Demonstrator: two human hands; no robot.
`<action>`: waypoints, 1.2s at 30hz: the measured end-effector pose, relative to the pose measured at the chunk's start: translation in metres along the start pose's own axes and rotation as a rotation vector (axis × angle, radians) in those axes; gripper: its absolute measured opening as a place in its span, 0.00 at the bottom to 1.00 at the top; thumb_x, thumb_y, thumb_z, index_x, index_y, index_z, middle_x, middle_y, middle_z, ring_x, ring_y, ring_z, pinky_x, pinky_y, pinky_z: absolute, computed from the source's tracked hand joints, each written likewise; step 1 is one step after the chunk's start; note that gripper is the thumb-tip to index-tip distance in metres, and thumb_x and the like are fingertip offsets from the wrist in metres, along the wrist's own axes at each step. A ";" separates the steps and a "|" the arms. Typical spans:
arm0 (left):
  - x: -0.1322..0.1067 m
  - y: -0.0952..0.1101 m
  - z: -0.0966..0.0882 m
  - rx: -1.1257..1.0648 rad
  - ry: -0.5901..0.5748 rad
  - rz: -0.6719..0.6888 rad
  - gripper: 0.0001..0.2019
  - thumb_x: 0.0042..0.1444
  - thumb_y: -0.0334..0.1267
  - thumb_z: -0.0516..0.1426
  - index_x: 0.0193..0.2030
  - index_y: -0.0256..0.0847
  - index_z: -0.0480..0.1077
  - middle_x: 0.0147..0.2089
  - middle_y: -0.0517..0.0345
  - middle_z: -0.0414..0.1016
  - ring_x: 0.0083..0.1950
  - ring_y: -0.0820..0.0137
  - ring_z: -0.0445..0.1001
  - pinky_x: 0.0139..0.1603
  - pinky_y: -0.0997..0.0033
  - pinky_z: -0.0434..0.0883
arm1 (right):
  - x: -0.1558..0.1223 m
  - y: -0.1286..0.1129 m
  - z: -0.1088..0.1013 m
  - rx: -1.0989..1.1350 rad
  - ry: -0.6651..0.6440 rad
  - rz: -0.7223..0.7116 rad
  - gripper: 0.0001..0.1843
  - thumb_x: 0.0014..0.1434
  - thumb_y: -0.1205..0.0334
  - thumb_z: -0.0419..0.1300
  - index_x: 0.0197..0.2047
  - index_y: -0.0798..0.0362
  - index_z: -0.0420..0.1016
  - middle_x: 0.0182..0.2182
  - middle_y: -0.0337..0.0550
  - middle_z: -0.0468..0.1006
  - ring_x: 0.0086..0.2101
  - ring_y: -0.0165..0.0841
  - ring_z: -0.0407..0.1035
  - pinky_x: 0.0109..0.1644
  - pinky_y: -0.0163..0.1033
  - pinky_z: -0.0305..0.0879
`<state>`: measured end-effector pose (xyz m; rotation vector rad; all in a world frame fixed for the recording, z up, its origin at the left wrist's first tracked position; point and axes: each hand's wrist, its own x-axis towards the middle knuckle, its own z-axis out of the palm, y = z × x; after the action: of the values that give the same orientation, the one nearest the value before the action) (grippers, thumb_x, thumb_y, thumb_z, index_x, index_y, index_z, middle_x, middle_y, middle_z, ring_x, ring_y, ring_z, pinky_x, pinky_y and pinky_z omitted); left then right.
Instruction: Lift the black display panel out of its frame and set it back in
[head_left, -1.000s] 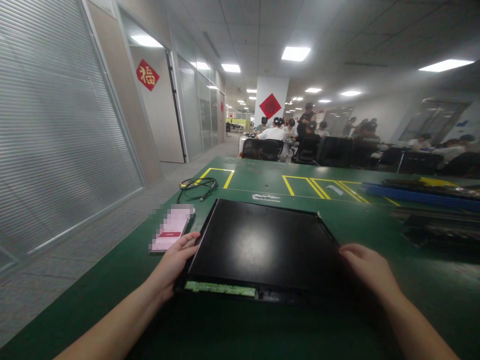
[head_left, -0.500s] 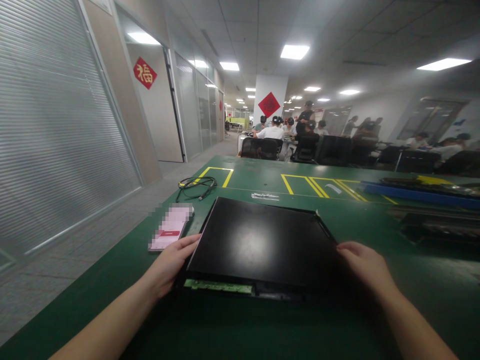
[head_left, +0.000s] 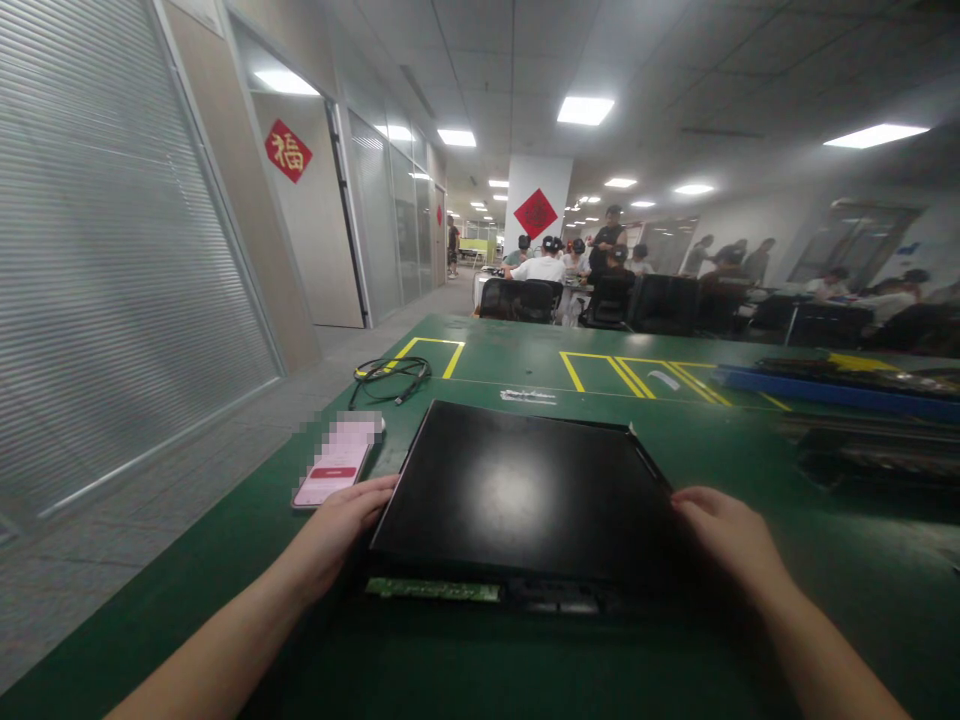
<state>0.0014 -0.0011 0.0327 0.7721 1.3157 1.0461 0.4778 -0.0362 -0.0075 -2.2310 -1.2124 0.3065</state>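
A black display panel (head_left: 517, 490) lies in front of me over the green table, its dark screen facing up with a light reflected in it. Along its near edge a strip of green circuit board (head_left: 433, 589) shows beside dark frame parts. My left hand (head_left: 349, 525) grips the panel's left edge, fingers along the side. At the right edge my right hand (head_left: 724, 525) is closed on the rim, thumb on top and the other fingers mostly hidden. Left of the panel, close to my left hand, lies a phone (head_left: 330, 480) with a lit, partly blurred-out screen.
A coiled black cable (head_left: 394, 378) lies beyond the phone on the green table (head_left: 187, 560). Yellow tape outlines (head_left: 574, 372) mark the far side. At the right are a blue tray (head_left: 825, 388) and dark parts (head_left: 862, 450). People (head_left: 547, 262) sit beyond, among black chairs.
The whole view has shifted slightly. The panel's near edge and circuit strip sit a little lower, with both hands still at its sides. A person now shows in the far corridor.
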 end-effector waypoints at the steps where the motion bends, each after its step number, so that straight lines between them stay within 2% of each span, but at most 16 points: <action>1: 0.004 -0.003 -0.004 0.023 -0.020 0.028 0.08 0.58 0.30 0.66 0.42 0.39 0.87 0.43 0.46 0.91 0.50 0.56 0.89 0.50 0.67 0.83 | 0.000 0.000 0.000 -0.002 -0.001 -0.003 0.21 0.50 0.46 0.55 0.34 0.44 0.87 0.39 0.46 0.88 0.45 0.49 0.79 0.47 0.47 0.70; 2: 0.007 -0.006 -0.008 0.053 -0.030 0.066 0.09 0.54 0.34 0.69 0.42 0.39 0.87 0.46 0.45 0.91 0.53 0.52 0.88 0.55 0.63 0.81 | 0.000 0.001 0.000 -0.005 0.000 -0.009 0.21 0.50 0.46 0.55 0.34 0.44 0.87 0.39 0.46 0.88 0.45 0.49 0.79 0.47 0.47 0.70; 4: 0.013 -0.012 -0.015 0.089 -0.055 0.138 0.17 0.48 0.41 0.74 0.46 0.40 0.87 0.52 0.43 0.89 0.62 0.46 0.83 0.66 0.55 0.75 | 0.001 0.002 0.001 -0.005 0.004 -0.022 0.21 0.49 0.45 0.55 0.34 0.44 0.87 0.39 0.47 0.88 0.45 0.49 0.79 0.47 0.48 0.70; 6: 0.015 -0.015 -0.019 0.079 -0.056 0.203 0.23 0.44 0.44 0.76 0.49 0.40 0.87 0.57 0.42 0.88 0.68 0.43 0.78 0.72 0.49 0.70 | 0.002 0.003 0.002 0.000 0.012 -0.028 0.22 0.49 0.45 0.55 0.34 0.45 0.87 0.39 0.47 0.88 0.44 0.50 0.79 0.46 0.48 0.70; 8: 0.014 -0.016 -0.019 0.043 -0.132 0.242 0.26 0.45 0.45 0.76 0.52 0.41 0.86 0.59 0.42 0.86 0.70 0.42 0.76 0.73 0.48 0.69 | 0.002 0.004 0.003 0.011 0.024 -0.030 0.21 0.49 0.45 0.55 0.33 0.44 0.87 0.39 0.47 0.88 0.44 0.49 0.79 0.46 0.47 0.71; 12: 0.007 -0.013 -0.016 -0.053 -0.313 0.278 0.26 0.50 0.45 0.74 0.58 0.44 0.85 0.63 0.46 0.84 0.69 0.43 0.76 0.70 0.51 0.72 | 0.001 0.007 0.004 0.031 0.041 -0.047 0.20 0.49 0.46 0.56 0.32 0.44 0.87 0.38 0.47 0.88 0.42 0.48 0.79 0.44 0.46 0.71; 15: 0.000 -0.009 -0.014 -0.115 -0.382 0.271 0.28 0.54 0.45 0.72 0.62 0.46 0.83 0.65 0.46 0.83 0.69 0.43 0.76 0.65 0.53 0.76 | 0.001 0.007 0.004 0.040 0.038 -0.057 0.19 0.49 0.46 0.56 0.32 0.43 0.87 0.38 0.46 0.88 0.42 0.48 0.80 0.44 0.46 0.71; 19: -0.010 -0.004 -0.010 -0.152 -0.447 0.243 0.34 0.51 0.42 0.73 0.67 0.45 0.79 0.68 0.45 0.81 0.70 0.40 0.75 0.66 0.52 0.76 | 0.001 0.006 0.004 0.045 0.034 -0.049 0.21 0.49 0.45 0.55 0.33 0.44 0.87 0.38 0.46 0.88 0.43 0.48 0.80 0.45 0.47 0.71; 27: -0.009 -0.007 -0.008 -0.202 -0.433 0.282 0.38 0.48 0.40 0.74 0.68 0.42 0.78 0.69 0.43 0.80 0.73 0.38 0.71 0.71 0.47 0.72 | -0.001 0.002 0.004 0.052 0.032 -0.046 0.22 0.48 0.44 0.55 0.33 0.43 0.87 0.37 0.45 0.88 0.43 0.48 0.79 0.47 0.48 0.69; 36: -0.014 -0.003 -0.005 -0.190 -0.407 0.307 0.38 0.47 0.36 0.73 0.68 0.41 0.77 0.69 0.43 0.79 0.76 0.38 0.67 0.76 0.46 0.65 | -0.001 0.002 -0.004 0.161 0.123 0.021 0.21 0.45 0.44 0.60 0.35 0.46 0.88 0.40 0.49 0.88 0.43 0.50 0.79 0.45 0.48 0.70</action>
<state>-0.0025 -0.0158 0.0343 1.0004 0.7548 1.1616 0.4807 -0.0393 -0.0060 -2.0927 -1.0622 0.2608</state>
